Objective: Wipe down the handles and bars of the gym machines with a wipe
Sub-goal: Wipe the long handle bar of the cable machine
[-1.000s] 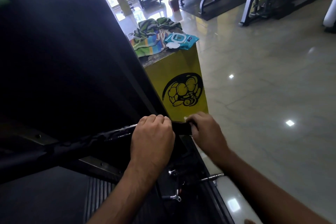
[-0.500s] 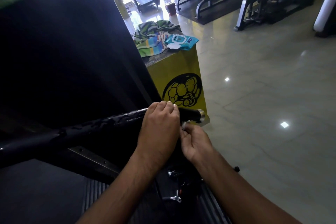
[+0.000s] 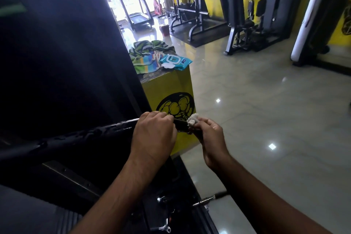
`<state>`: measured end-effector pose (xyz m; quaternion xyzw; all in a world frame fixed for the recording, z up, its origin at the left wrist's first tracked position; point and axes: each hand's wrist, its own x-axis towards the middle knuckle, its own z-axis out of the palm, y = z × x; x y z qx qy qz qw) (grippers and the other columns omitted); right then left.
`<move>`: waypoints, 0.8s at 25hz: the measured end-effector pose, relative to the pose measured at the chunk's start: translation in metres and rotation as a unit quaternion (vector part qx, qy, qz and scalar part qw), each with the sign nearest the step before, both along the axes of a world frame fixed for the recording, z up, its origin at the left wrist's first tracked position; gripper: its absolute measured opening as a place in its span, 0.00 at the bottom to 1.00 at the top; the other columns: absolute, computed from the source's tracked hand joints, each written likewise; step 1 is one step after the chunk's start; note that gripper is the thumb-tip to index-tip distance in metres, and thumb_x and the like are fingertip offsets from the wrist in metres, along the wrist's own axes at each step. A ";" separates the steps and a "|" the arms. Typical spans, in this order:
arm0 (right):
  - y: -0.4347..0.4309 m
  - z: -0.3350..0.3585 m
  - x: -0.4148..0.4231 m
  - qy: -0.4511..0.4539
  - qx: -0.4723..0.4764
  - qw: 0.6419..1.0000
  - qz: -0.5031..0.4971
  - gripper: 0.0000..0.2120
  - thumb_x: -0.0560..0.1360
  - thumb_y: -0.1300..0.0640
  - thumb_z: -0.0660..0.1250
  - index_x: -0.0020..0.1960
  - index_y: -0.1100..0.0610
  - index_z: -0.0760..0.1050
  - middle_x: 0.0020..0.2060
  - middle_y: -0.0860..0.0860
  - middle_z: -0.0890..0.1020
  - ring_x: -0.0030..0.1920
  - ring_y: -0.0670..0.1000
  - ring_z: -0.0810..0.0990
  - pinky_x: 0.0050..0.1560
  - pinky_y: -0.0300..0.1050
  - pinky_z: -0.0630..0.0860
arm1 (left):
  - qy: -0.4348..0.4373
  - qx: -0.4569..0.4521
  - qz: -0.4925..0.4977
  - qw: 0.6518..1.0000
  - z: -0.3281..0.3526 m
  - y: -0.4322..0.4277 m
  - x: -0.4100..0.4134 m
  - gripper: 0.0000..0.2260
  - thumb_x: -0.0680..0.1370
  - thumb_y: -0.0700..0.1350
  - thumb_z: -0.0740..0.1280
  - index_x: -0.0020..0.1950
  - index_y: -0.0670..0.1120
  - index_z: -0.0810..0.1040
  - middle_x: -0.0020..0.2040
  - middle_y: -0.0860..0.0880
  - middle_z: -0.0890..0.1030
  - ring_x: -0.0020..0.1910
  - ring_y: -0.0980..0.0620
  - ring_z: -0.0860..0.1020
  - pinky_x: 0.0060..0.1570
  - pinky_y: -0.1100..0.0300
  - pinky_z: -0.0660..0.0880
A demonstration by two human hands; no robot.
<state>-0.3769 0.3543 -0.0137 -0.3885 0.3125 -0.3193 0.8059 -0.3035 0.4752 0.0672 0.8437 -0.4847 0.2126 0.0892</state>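
White and crumpled, the wipe sits clamped in my right hand against the end of the wet black bar, which my left hand grips just beside it, fingers closed around.

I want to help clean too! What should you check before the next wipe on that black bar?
1. Wipe in hand: ok. The right hand holds the crumpled white wipe.
2. Wipe at the bar: ok. It sits at the end of the black bar.
3. Bar held steady: ok. The left hand is wrapped over it.
4. Bar already wet: ok. Droplets shine along it left of the hand.
5. Wipe still clean: cannot tell, it is bunched up.
6. Spare wipes near: ok. The blue wipe pack lies on the yellow box, lid open.
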 end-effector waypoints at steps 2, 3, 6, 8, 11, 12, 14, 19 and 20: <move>-0.023 -0.002 -0.003 0.036 -0.061 0.997 0.013 0.08 0.73 0.66 0.71 0.51 0.60 0.80 0.46 0.57 0.85 0.49 0.54 0.83 0.53 0.48 0.80 | 0.013 0.000 0.005 1.000 -0.001 -0.014 -0.006 0.08 0.77 0.48 0.64 0.48 0.48 0.83 0.45 0.52 0.83 0.48 0.50 0.80 0.56 0.52 0.73; -0.037 -0.004 -0.005 0.051 -0.085 0.995 0.015 0.09 0.71 0.66 0.72 0.50 0.59 0.79 0.46 0.57 0.85 0.50 0.54 0.83 0.54 0.49 0.81 | 0.017 0.004 0.008 1.000 -0.001 -0.024 -0.010 0.09 0.77 0.49 0.63 0.48 0.49 0.82 0.45 0.53 0.83 0.47 0.50 0.79 0.56 0.53 0.72; -0.086 -0.007 -0.014 0.120 -0.163 0.979 0.012 0.08 0.68 0.62 0.74 0.46 0.56 0.79 0.44 0.56 0.85 0.50 0.55 0.84 0.54 0.55 0.81 | 0.046 0.025 0.021 0.998 -0.004 -0.066 -0.022 0.10 0.77 0.52 0.62 0.44 0.50 0.80 0.41 0.53 0.80 0.43 0.50 0.77 0.53 0.52 0.73; -0.121 -0.006 -0.022 0.150 -0.205 0.967 0.022 0.09 0.67 0.59 0.76 0.44 0.56 0.79 0.43 0.55 0.85 0.46 0.54 0.84 0.50 0.53 0.82 | 0.054 0.038 0.025 0.997 -0.006 -0.099 -0.028 0.10 0.76 0.52 0.62 0.41 0.49 0.79 0.39 0.52 0.79 0.41 0.50 0.77 0.50 0.52 0.74; -0.192 -0.010 -0.046 0.181 -0.248 0.950 0.054 0.10 0.66 0.62 0.76 0.41 0.55 0.76 0.40 0.55 0.84 0.38 0.51 0.81 0.42 0.49 0.79 | 0.063 0.055 0.040 0.996 -0.016 -0.169 -0.049 0.09 0.75 0.51 0.63 0.42 0.48 0.78 0.40 0.51 0.79 0.43 0.48 0.78 0.46 0.53 0.74; -0.219 -0.012 -0.054 0.185 -0.258 0.946 0.061 0.10 0.65 0.63 0.74 0.40 0.54 0.75 0.38 0.56 0.83 0.35 0.51 0.79 0.41 0.50 0.78 | 0.081 0.055 0.046 0.994 -0.020 -0.195 -0.056 0.08 0.75 0.50 0.63 0.41 0.47 0.77 0.40 0.50 0.78 0.43 0.48 0.78 0.43 0.54 0.73; -0.273 -0.014 -0.071 0.193 -0.282 0.937 0.066 0.10 0.64 0.64 0.70 0.41 0.54 0.74 0.37 0.56 0.83 0.32 0.51 0.78 0.39 0.54 0.80 | 0.117 0.061 0.061 0.989 -0.030 -0.243 -0.069 0.09 0.74 0.49 0.63 0.36 0.48 0.72 0.36 0.51 0.73 0.40 0.48 0.76 0.38 0.56 0.69; -0.394 -0.011 -0.085 0.193 -0.276 0.939 0.071 0.10 0.69 0.68 0.68 0.38 0.53 0.77 0.40 0.59 0.84 0.35 0.55 0.83 0.45 0.56 0.84 | 0.191 0.059 0.095 0.975 -0.045 -0.337 -0.066 0.10 0.73 0.50 0.65 0.33 0.50 0.69 0.36 0.51 0.74 0.36 0.50 0.73 0.35 0.58 0.67; -0.417 -0.011 -0.080 0.189 -0.265 0.943 0.071 0.09 0.68 0.67 0.68 0.37 0.53 0.78 0.40 0.59 0.85 0.37 0.56 0.84 0.47 0.56 0.84 | 0.197 0.062 0.102 0.973 -0.046 -0.355 -0.061 0.07 0.73 0.51 0.65 0.36 0.51 0.72 0.38 0.50 0.77 0.37 0.50 0.75 0.35 0.58 0.69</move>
